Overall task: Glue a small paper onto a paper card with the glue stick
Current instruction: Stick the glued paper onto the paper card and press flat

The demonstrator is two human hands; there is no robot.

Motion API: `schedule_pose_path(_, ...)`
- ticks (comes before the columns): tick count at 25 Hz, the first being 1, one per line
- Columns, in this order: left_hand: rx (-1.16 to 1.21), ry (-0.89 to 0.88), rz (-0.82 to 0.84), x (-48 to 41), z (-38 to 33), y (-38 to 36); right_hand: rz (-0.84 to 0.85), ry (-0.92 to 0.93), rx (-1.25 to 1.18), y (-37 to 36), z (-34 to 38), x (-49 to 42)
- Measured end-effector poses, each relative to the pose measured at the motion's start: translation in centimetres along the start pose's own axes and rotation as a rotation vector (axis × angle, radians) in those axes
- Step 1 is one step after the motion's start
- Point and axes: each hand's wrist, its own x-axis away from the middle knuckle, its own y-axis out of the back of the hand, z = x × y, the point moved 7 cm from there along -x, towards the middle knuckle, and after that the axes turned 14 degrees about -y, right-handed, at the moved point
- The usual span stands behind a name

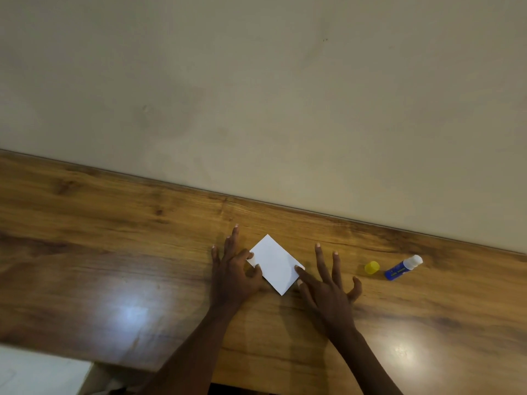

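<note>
Paper card (273,265), white and turned corner-on, lies flat on the wooden desk (114,252) near its far edge, where the desk meets a plain wall (256,95). The left hand (232,275), fingers spread, rests its thumb and forefinger tips on the card's left side. The right hand (328,292), also splayed, presses its forefinger on the card's right corner. Toward the desk's right end lies the blue glue stick (402,267), uncapped, its yellow cap (372,267) just beside it.

Glossy wooden table (114,252) against beige wall (256,81).
</note>
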Motion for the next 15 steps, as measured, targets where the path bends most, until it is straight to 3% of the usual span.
schedule_pose_path(5,-0.012,-0.006,-0.011,0.2,0.0,-0.1,-0.059,0.163,0.172,-0.9,2.7,3.8)
schedule_pose_path(8,-0.011,-0.007,-0.007,0.1,0.0,-0.2,-0.107,0.147,0.132,0.0,3.0,3.7)
schedule_pose_path(15,0.034,-0.072,-0.075,-0.1,-0.9,0.6,0.142,0.145,0.086,-0.8,5.5,2.3)
